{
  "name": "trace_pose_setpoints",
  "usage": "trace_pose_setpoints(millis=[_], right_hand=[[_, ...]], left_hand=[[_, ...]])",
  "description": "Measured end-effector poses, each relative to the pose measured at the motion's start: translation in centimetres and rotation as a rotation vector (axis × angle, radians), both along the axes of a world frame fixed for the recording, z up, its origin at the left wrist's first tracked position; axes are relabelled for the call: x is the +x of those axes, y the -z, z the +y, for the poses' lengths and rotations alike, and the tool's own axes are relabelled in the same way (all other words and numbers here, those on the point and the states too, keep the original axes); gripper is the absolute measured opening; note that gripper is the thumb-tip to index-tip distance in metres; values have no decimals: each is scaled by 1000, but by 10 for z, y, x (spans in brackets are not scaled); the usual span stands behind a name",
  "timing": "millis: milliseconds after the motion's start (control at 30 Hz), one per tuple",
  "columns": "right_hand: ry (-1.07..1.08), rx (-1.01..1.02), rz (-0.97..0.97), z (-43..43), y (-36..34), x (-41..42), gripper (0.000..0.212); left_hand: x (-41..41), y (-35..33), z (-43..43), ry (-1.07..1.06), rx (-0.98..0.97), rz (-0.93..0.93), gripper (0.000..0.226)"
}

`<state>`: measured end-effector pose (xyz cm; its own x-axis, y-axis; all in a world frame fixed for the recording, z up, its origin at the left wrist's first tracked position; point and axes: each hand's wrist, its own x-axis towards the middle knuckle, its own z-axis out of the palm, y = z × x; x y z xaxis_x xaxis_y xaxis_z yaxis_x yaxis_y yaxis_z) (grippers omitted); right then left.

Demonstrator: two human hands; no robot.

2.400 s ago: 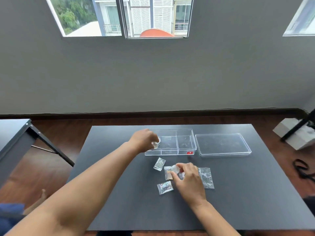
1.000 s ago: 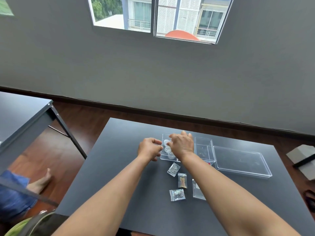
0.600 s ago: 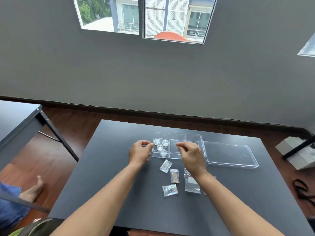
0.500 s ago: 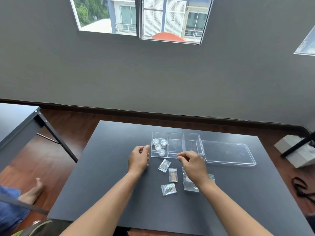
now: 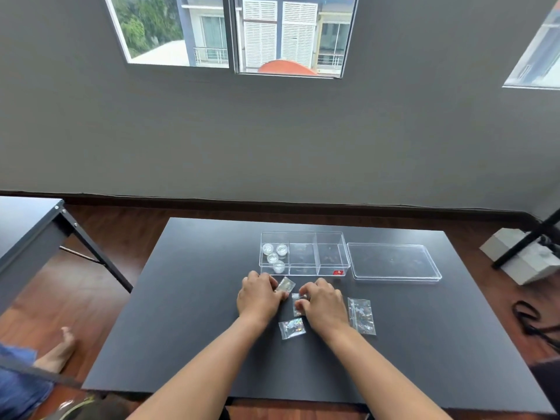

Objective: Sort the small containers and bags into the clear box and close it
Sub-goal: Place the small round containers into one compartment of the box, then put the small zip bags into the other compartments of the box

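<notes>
A person's two bare hands rested near the middle of a black desk [image 5: 188,298]. The left hand [image 5: 259,295] lay palm down with fingers curled, its fingertips touching a small bag [image 5: 286,284]; whether it gripped the bag could not be told. The right hand [image 5: 324,304] was curled over a second small bag [image 5: 296,307], thumb and fingers pinching its edge. A third bag [image 5: 291,328] lay flat between the wrists, towards the near edge, untouched. A longer bag [image 5: 361,316] lay just right of the right hand. Beyond the hands, towards the far edge, stood a clear box [image 5: 330,256] with three compartments, open. Four small round containers [image 5: 273,257] sat in its left compartment. Its lid [image 5: 394,262] lay flat just beside it on the right.
</notes>
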<state>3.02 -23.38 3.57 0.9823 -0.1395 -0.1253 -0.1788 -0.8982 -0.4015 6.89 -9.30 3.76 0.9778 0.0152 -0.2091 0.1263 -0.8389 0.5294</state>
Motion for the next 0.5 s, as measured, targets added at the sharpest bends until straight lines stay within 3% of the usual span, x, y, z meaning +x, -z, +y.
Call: trace_pose_setpoints(millis=[267,400,500], right_hand=[[27,63,40,2,-8,3,5],[134,300,-6,-7,-14,-3,6],[135,481,-35,-16,-16,-8,18]], left_hand=[[7,-12,13,-2,-32,95,13],[6,-12,29,-26,-75,87,9],[8,-9,42,-77,-285,158,5]])
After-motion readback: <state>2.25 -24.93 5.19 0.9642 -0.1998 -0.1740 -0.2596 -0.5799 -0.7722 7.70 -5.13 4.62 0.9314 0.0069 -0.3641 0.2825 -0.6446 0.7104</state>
